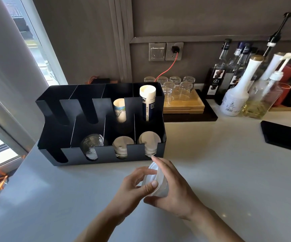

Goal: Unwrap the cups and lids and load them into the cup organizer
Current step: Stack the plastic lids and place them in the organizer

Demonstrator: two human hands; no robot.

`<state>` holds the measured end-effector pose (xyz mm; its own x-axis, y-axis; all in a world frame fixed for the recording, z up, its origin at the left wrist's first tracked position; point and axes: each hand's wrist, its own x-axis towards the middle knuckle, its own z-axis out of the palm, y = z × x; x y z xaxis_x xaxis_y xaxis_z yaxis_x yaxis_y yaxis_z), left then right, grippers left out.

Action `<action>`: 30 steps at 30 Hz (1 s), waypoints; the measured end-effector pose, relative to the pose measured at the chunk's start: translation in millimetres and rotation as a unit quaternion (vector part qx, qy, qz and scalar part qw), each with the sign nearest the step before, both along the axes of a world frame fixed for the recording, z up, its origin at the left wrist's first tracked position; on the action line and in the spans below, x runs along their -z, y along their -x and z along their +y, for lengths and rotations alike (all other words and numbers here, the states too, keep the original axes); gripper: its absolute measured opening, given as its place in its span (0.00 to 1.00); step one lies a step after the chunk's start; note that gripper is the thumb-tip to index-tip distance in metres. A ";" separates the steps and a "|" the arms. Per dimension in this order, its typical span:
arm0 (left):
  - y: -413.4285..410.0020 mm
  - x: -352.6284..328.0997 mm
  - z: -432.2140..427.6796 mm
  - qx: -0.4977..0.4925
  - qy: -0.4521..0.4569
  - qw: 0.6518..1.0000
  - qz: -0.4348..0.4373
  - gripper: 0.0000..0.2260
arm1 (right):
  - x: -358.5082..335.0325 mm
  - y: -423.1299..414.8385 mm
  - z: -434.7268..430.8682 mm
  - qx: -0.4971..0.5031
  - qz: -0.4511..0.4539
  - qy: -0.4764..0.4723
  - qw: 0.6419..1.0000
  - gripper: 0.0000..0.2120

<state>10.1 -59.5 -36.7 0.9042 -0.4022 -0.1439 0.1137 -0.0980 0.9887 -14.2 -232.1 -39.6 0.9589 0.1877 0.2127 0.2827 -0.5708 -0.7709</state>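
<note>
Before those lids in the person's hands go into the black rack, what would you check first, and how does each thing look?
1. Stack of lids gripped securely: ok, right hand wraps it and left hand steadies it.
2. Wrapping fully off: cannot tell.
3. Organizer standing flat on the counter: ok.
4. Front right slot free: not ok, white lids already fill it.
5. Front far-left slot free: ok, looks empty.
6. Path to the organizer clear: ok, nothing lies between.
</note>
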 end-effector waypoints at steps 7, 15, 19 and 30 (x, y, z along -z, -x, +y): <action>-1.2 2.4 5.2 -0.002 0.020 1.000 0.000 0.15 | -4.1 -4.3 5.8 -0.007 -0.011 0.027 1.000 0.43; -11.7 28.4 60.4 -0.096 -0.193 0.961 -0.170 0.21 | -26.9 -23.7 -2.5 -0.022 0.034 0.096 0.995 0.44; -27.7 58.0 117.9 -0.089 -0.485 0.814 -0.307 0.24 | -37.2 -32.8 -9.1 -0.041 0.033 0.146 0.988 0.45; -36.0 85.0 149.7 -0.100 -0.596 0.758 -0.247 0.31 | -83.7 -73.5 19.0 -0.117 -0.011 0.249 0.961 0.45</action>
<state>46.1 90.2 -121.7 0.9919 -0.1003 0.0780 -0.1104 -0.9842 0.1386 59.3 -213.1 44.1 0.8739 0.4824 0.0605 0.4623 -0.7860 -0.4104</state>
